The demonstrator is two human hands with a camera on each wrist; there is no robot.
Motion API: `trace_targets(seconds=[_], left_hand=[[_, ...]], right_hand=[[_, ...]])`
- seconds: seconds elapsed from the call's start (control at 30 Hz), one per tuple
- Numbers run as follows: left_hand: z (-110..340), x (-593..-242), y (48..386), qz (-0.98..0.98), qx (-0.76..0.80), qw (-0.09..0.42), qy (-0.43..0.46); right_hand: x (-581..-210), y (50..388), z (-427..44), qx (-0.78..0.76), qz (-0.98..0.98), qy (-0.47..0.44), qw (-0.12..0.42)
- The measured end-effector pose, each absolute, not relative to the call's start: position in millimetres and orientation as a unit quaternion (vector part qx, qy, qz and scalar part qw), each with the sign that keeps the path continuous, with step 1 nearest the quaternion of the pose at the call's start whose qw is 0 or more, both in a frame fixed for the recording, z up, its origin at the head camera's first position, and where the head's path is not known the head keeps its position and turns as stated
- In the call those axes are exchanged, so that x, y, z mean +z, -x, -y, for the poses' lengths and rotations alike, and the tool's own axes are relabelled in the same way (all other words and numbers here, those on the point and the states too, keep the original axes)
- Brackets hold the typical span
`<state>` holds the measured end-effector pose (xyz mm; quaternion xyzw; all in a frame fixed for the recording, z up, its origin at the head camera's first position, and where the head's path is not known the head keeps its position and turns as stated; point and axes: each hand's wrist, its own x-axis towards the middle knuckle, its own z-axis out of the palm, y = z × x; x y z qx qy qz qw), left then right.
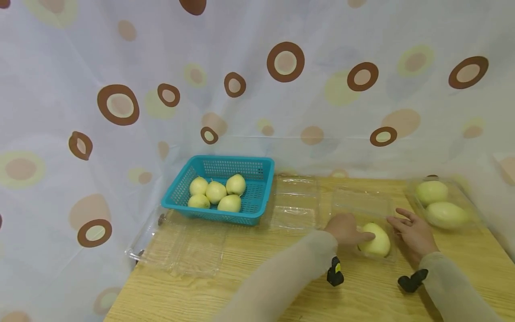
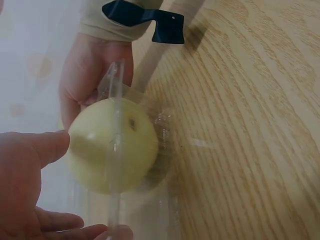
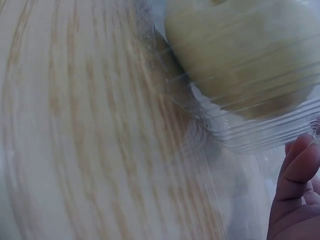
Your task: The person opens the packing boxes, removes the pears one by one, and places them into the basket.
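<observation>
A pale yellow pear (image 1: pixel 378 242) lies in the front half of an opened clear plastic clamshell box (image 1: pixel 364 202). My left hand (image 1: pixel 344 227) reaches over the box's left side, its straight thumb at the pear. In the left wrist view, that hand's lower fingertips (image 2: pixel 80 221) are near the clear plastic edge, below the pear. My right hand (image 1: pixel 416 235) is at the box's right side, fingers extended toward the rim. In the right wrist view its bent fingers (image 3: pixel 300 170) are beside the ribbed plastic corner.
A teal basket (image 1: pixel 261 203) with several pears stands at the back left. Other opened clear boxes (image 1: pixel 297 201) lie beside it and in front of it (image 1: pixel 199 250). At the right, a clear box holds two pears (image 1: pixel 446 215). A patterned curtain (image 1: pixel 249 112) hangs behind the table.
</observation>
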<state>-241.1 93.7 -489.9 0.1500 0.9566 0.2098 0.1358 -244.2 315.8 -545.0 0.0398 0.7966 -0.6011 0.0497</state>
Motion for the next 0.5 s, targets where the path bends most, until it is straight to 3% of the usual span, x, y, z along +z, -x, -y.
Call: trace_targets(seconds=[0.27, 0.5], left_hand=[[-104.5, -494.7, 237.2, -0.952, 0.238, 0.162, -0.101], [-111.3, -497.5, 235.5, -0.938, 0.266, 0.183, -0.124]], right_hand=[[-545.7, 244.5, -313.2, -0.612, -0.788, -0.048, 0.046], [-544.8, 244.4, -312.3, -0.607, -0.792, -0.044, 0.043]])
